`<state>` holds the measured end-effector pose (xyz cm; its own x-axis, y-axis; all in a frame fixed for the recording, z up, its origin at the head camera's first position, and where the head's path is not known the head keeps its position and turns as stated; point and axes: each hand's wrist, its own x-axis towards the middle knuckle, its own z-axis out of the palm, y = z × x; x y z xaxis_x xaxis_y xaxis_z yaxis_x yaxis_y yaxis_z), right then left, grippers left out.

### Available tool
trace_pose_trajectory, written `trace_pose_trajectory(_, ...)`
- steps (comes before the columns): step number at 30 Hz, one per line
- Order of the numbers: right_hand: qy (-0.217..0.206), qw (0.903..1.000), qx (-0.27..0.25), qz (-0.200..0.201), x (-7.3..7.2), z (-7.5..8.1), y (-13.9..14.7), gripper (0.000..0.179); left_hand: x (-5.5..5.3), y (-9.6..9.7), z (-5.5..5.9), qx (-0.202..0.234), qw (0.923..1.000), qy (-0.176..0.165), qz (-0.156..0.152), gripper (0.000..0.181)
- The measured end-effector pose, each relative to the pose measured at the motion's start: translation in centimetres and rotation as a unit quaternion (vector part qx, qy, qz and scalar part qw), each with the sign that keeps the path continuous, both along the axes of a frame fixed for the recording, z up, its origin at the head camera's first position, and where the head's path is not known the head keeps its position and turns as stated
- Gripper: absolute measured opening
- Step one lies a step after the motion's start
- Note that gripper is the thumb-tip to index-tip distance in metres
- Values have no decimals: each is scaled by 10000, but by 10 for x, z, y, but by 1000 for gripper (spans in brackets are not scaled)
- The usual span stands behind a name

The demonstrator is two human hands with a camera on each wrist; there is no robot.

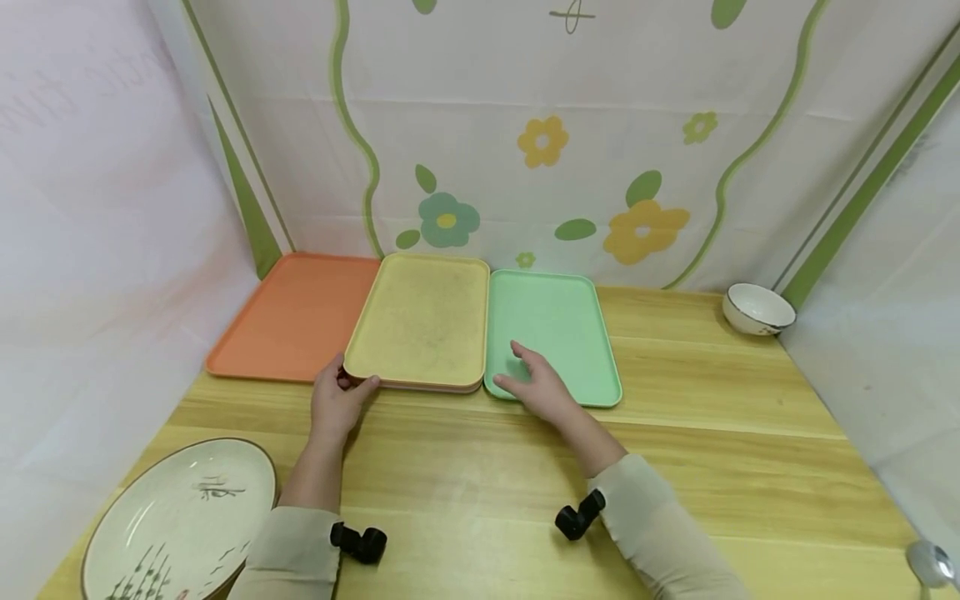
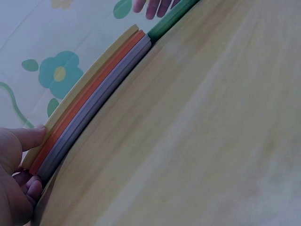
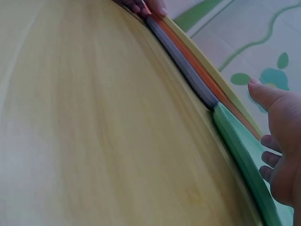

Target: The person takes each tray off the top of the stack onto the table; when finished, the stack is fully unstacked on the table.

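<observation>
The near-left corner of a tray stack point(image 1: 417, 323) is being gripped by the left hand point(image 1: 337, 404), the thumb being set against the upper rim and the fingers being curled under the corner. The right hand point(image 1: 543, 390) is being held apart from the left, over the near-left part of a green tray point(image 1: 551, 317); its fingers are being kept extended, with the thumb spread away. Whether the green tray is being touched cannot be determined.

Three layers are being shown in the stack: a yellow tray point(image 1: 422, 312) on top, an orange layer point(image 2: 88, 91) in the middle and a grey-purple layer point(image 2: 98, 97) at the bottom. The stack is being flanked by the green tray on the right and by a flat orange tray point(image 1: 296, 312) on the left. All trays are being supported by a wooden table point(image 1: 465, 492), near its back edge.

Farther out, a patterned plate point(image 1: 187, 508) is being supported at the near left, and a white bowl point(image 1: 750, 310) at the back right corner. A metal utensil point(image 1: 930, 564) is being cut off by the right frame edge. The table is being backed by a flower-printed curtain point(image 1: 480, 75).
</observation>
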<state>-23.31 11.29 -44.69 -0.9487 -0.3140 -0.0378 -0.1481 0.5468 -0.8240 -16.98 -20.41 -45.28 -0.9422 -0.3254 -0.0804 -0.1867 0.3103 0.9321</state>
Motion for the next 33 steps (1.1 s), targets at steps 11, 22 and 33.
trace_pose_trajectory(11, 174, 9988, 421, 165, 1, -2, -28, 85, 0, -1, -3, -10, 10000, 26, -36, 84)
trace_pose_trajectory(22, 278, 9970, 705, 163, -2, -2, -38, 85, 0, -2, -4, -37, 9999, 89, -69, 83)
trace_pose_trajectory(33, 7, 9978, 662, 4, -1, 1, -44, 81, -2, -2, -5, -52, 10000, 42, -6, 83)
